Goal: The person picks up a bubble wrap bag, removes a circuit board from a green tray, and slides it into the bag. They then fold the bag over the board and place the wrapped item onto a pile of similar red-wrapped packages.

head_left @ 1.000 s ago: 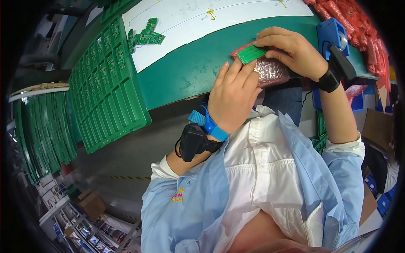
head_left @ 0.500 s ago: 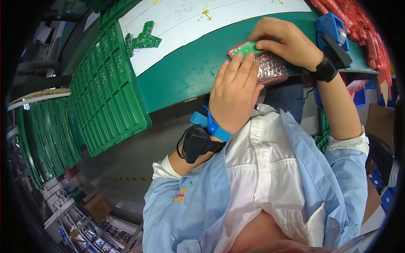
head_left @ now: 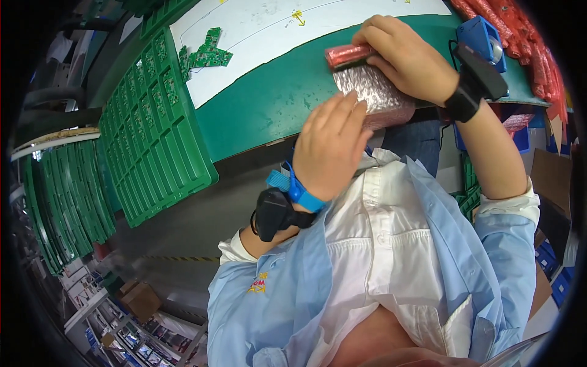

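My right hand (head_left: 408, 60) is closed on a circuit board bundle (head_left: 350, 56), held near the front edge of the green bench. Red-pink bubble wrap covers its top, and a dark edge shows along its near side. Below the bundle, a sheet of bubble wrap (head_left: 382, 98) spreads silvery across the bench and hangs over the edge toward me. With fingers stretched out, my left hand (head_left: 333, 140) rests against the left part of the sheet. My right fingers and palm hide the bundle's right end.
Loose green circuit boards (head_left: 211, 54) lie on white paper (head_left: 257, 37). A green compartment tray (head_left: 160, 122) holding boards stands at the left. A blue tape dispenser (head_left: 480, 40) sits at the right, beside a pile of red bubble-wrapped bundles (head_left: 520, 49).
The bundle has turned, so red wrap now shows where the green board face did. My left hand has slid off the board, down and left onto the bubble wrap.
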A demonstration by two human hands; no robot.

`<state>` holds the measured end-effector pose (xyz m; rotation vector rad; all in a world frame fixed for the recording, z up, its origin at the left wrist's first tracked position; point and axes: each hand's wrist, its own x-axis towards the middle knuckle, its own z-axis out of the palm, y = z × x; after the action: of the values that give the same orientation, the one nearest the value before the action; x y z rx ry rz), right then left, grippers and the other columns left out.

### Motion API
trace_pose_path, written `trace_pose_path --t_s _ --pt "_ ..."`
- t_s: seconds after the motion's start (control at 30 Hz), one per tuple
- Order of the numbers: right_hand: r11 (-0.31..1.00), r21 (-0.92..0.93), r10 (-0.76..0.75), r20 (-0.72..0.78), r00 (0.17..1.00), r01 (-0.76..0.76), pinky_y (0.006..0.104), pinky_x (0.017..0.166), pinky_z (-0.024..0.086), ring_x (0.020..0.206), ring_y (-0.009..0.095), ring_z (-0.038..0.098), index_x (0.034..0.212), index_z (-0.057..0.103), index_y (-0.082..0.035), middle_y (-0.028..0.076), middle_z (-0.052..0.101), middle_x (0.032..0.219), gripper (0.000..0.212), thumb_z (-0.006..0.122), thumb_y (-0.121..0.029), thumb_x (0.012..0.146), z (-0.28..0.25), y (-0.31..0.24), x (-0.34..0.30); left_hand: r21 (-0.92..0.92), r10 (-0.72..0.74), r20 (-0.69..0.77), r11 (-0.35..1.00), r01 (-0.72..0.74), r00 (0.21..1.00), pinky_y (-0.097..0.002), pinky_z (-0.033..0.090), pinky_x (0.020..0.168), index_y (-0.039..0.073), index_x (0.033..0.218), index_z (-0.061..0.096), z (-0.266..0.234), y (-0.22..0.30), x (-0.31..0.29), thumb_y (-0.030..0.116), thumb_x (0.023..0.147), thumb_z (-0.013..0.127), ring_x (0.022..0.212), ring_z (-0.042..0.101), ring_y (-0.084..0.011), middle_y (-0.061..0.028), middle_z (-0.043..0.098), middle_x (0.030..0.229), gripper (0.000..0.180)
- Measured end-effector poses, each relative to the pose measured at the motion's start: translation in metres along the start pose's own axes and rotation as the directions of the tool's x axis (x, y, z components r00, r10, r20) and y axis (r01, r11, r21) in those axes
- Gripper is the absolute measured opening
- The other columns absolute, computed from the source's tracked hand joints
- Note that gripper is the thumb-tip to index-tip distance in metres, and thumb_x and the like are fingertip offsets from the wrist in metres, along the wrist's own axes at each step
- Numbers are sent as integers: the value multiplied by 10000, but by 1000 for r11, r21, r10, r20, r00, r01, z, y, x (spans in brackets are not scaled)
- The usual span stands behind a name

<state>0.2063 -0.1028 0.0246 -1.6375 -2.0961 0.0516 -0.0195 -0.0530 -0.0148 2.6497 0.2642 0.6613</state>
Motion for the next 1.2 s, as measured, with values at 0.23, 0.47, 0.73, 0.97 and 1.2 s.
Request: trace_pose_path --t_s 0.23,0.47,0.73,0.97,1.2 --pt "997 -64 -45 -160 986 35 395 797 486 914 324 580 1052 644 -17 130 574 959 267 679 -11 788 15 -1 -11 30 -48 -8 998 48 999 -442 431 975 6 1140 636 -3 -4 6 160 792 719 1167 528 -316 -124 586 1239 389" --pt "997 -50 -68 -114 991 63 373 825 504 943 326 606 1067 675 -24 131 619 1031 285 696 -13 783 7 -16 -24 92 -21 -124 995 33 992 -480 429 994 24 1074 659 -5 4 12 185 801 735 1202 522 -357 -158 583 1285 325" --pt "857 381 380 -16 925 -345 404 877 509 997 331 629 1154 676 -43 152 633 1114 275 649 -151 902 -18 14 13 109 -4 -23 994 7 1000 -490 382 1069 -10 984 625 1 -3 18 202 796 714 1305 449 -356 -200 519 1360 296" --pt "998 -19 62 -173 983 -66 375 859 512 941 345 660 1080 687 2 221 685 1044 324 618 -246 883 46 1 123 64 -42 -79 997 47 996 -503 391 1056 -5 966 624 4 3 16 194 787 725 1288 467 -364 -193 536 1342 286" --pt "983 -157 105 56 993 -95 446 842 529 937 346 664 1073 685 -26 163 676 1060 386 643 -364 891 88 -51 188 42 -20 -115 999 25 993 -494 366 1078 -7 1008 626 9 -3 12 174 786 699 1299 451 -354 -193 547 1306 296"
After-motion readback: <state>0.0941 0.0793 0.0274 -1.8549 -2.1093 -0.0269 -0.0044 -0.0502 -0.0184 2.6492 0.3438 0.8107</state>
